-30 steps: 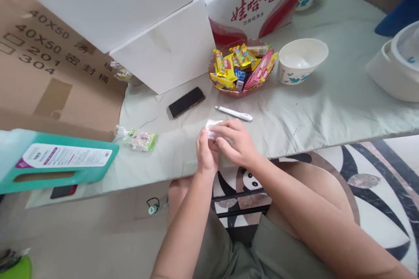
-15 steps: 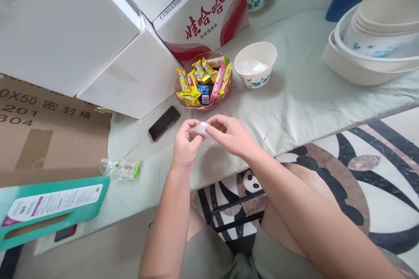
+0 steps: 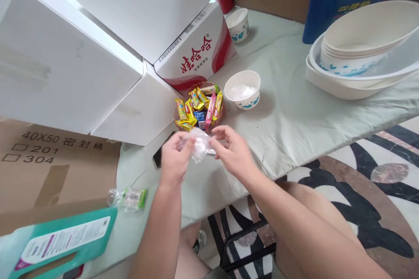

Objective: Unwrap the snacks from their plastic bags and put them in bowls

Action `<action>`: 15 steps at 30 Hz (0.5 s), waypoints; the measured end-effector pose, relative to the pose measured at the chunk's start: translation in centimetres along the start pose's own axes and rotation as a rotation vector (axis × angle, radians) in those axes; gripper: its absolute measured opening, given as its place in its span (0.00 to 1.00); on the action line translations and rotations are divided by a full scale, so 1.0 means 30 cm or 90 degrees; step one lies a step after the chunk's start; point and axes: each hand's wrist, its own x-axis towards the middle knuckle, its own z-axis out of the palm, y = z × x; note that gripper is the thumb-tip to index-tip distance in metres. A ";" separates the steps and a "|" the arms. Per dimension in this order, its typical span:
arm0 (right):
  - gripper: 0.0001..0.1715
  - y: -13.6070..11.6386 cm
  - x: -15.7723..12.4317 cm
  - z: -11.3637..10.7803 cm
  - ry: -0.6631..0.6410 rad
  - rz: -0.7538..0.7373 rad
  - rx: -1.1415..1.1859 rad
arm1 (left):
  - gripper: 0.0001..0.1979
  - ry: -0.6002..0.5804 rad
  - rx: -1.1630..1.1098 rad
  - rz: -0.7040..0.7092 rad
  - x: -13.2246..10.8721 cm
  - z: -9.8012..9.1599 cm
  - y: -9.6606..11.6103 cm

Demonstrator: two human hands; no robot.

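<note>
Both my hands are raised a little above the table's near edge, pinching a small crumpled clear plastic wrapper (image 3: 199, 146) between them. My left hand (image 3: 175, 159) grips its left side with fingers curled. My right hand (image 3: 231, 150) holds the right side, fingers closed on it. Just behind the hands stands a brown dish of wrapped candies (image 3: 199, 107) in yellow, pink and blue. A black phone (image 3: 157, 157) lies partly hidden behind my left hand.
A small white paper bowl (image 3: 242, 90) stands right of the dish, another (image 3: 238, 24) farther back. Stacked large white bowls (image 3: 356, 52) sit at right. White cartons (image 3: 98, 61) and a red-printed box (image 3: 196, 59) crowd the left. A green-edged wrapper (image 3: 129, 198) and teal pack (image 3: 62, 242) lie near left.
My view has swung up and right. My hands lifted off the table with the wrapper and pulled it apart slightly; it now hangs loose between them.
</note>
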 end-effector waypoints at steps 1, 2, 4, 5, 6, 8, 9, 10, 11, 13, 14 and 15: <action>0.15 0.001 0.000 0.001 0.050 -0.007 -0.004 | 0.19 0.058 0.019 0.063 0.031 0.010 0.030; 0.14 0.004 0.000 0.004 0.094 -0.010 -0.014 | 0.16 0.101 0.049 0.130 0.066 0.028 0.064; 0.13 0.012 -0.001 0.014 0.118 0.006 -0.023 | 0.09 0.109 0.122 0.260 0.142 0.090 0.141; 0.12 0.016 -0.001 0.021 0.106 0.019 -0.018 | 0.04 0.087 0.171 0.323 0.183 0.134 0.179; 0.12 0.019 -0.003 0.027 0.086 0.029 -0.012 | 0.02 0.051 0.242 0.374 0.224 0.185 0.214; 0.12 0.020 -0.005 0.034 0.053 0.037 -0.020 | 0.07 -0.033 0.419 0.467 0.308 0.297 0.264; 0.12 0.018 -0.007 0.033 0.046 0.034 -0.034 | 0.11 -0.098 0.535 0.467 0.348 0.353 0.276; 0.11 0.015 -0.008 0.028 0.044 0.030 -0.050 | 0.14 -0.193 0.651 0.435 0.387 0.405 0.280; 0.11 0.010 -0.008 0.022 0.044 0.027 -0.063 | 0.14 -0.267 0.683 0.416 0.423 0.452 0.274; 0.11 -0.002 -0.007 0.004 0.051 0.027 -0.076 | 0.13 -0.376 0.716 0.365 0.485 0.524 0.239; 0.11 -0.007 -0.005 -0.004 0.054 0.030 -0.076 | 0.12 -0.400 0.704 0.349 0.512 0.550 0.213; 0.11 -0.012 -0.002 -0.012 0.057 0.033 -0.073 | 0.11 -0.399 0.679 0.336 0.535 0.573 0.185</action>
